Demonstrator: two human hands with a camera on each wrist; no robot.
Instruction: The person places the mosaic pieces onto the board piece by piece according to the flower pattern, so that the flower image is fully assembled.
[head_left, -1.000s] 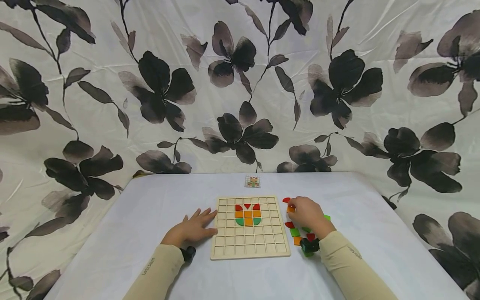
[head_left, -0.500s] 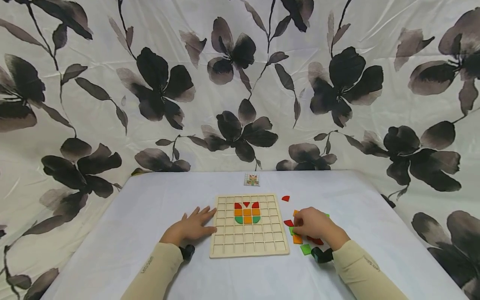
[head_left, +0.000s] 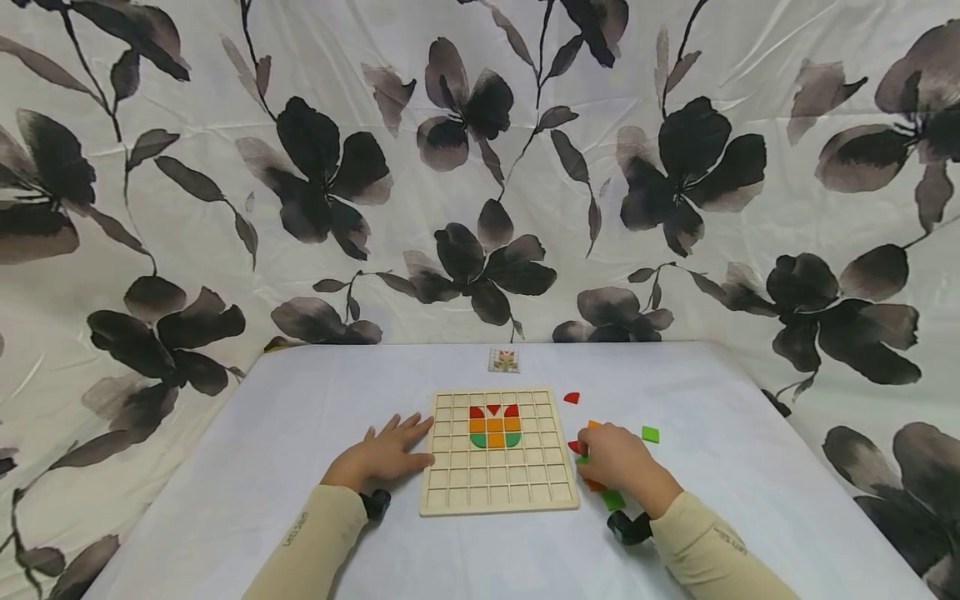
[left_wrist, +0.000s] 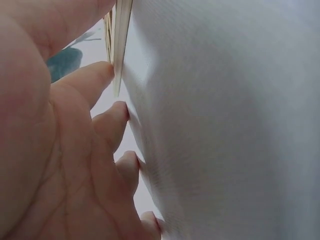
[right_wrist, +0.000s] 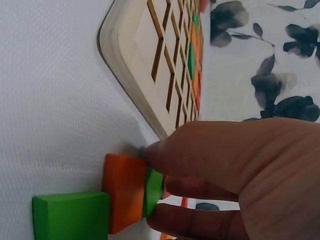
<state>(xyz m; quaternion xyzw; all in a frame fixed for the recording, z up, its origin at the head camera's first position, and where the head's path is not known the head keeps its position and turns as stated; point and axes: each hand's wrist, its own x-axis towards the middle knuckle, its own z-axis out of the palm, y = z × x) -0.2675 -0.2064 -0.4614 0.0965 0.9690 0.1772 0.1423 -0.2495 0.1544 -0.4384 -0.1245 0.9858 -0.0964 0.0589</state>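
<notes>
A wooden grid board [head_left: 450,479] bears a figure of red, orange and green pieces in its upper cells. My left hand [head_left: 375,458] lies at the board's left edge, fingers spread; in the left wrist view the board's side [left_wrist: 120,45] meets its fingertips. At the board's right, my right hand [head_left: 622,460] is over the loose pieces. The right wrist view has its thumb and fingers pinching a light green block [right_wrist: 153,192], beside an orange block [right_wrist: 125,192] and another green block [right_wrist: 72,217]. A red piece [head_left: 574,447] peeks out by the fingertips; the hand hides others.
A red quarter-round piece [head_left: 572,398] lies off the board's upper right. One green square [head_left: 650,434] sits right of my right hand. A small pattern card [head_left: 504,360] is at the back of the white table [head_left: 300,400], before a floral cloth [head_left: 465,275].
My right hand has come down from the upper orange piece to the lower pieces, then slightly left. The green square at right is now uncovered. My left hand stays at the board.
</notes>
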